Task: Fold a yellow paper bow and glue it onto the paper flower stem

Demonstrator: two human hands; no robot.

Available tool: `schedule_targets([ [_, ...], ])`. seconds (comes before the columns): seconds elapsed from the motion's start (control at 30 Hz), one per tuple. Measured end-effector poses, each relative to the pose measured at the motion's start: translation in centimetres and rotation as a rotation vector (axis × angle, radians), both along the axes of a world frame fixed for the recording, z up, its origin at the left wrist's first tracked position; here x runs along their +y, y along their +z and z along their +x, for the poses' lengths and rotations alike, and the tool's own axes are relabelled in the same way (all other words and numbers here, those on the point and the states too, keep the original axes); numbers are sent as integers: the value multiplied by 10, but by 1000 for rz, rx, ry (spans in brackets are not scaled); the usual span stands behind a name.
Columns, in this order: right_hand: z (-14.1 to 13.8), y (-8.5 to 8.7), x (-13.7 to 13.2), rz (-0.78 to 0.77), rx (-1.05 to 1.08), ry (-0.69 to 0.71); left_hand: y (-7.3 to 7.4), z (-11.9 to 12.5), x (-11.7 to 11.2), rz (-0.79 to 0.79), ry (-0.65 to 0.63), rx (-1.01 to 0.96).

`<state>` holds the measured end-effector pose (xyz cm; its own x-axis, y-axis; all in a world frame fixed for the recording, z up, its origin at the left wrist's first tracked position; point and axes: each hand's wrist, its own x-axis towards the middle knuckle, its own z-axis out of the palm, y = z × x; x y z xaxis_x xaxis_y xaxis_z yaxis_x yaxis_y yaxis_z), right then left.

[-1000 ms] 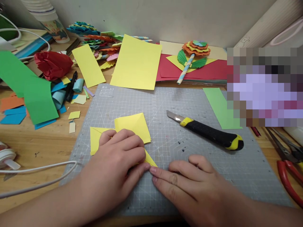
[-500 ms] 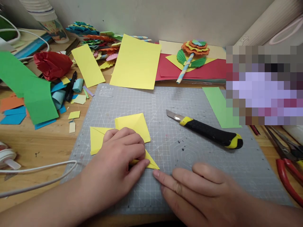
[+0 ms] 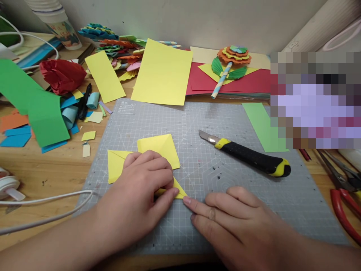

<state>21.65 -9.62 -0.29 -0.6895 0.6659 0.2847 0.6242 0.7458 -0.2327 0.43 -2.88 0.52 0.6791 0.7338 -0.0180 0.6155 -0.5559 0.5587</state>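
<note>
My left hand (image 3: 146, 184) presses on a folded piece of yellow paper (image 3: 179, 189), its fingers curled and the thumb on the narrow, pointed end. Most of that paper is hidden below the hand. My right hand (image 3: 237, 222) lies to the right with fingers stretched out, the index fingertip touching the paper's pointed tip. Beyond the left hand rests a yellow paper square (image 3: 165, 146) with a crease. Another creased yellow piece (image 3: 115, 165) sticks out on the left, partly covered. A black and yellow utility knife (image 3: 251, 156) lies to the right, blade extended.
Everything in hand lies over a grey cutting mat (image 3: 180, 124). A yellow sheet (image 3: 162, 73), a paper flower (image 3: 234, 56) and red paper (image 3: 256, 81) are at the back. Paper scraps and a green strip (image 3: 47, 109) lie left; red-handled pliers (image 3: 341, 210) lie right.
My right index finger has moved slightly up and left onto the paper's pointed tip, which now ends at that fingertip. My left hand stays in place.
</note>
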Motion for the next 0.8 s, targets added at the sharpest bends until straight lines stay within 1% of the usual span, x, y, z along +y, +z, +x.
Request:
schedule_targets([
  [0.23,0,-1,1,-40,32,32,-1,-1,0,17,9,4],
  [0.43,-3,-3,-1,-106,47,-26,-2,0,0,12,11,-3],
  [0.5,-3,-2,-2,-100,39,-29,-2,0,0,13,10,-6],
  [0.73,6,13,-2,-53,-5,24,-2,-1,0,-3,7,-8],
  [0.8,8,16,-2,-51,-7,29,-2,-1,0,-5,8,-9],
])
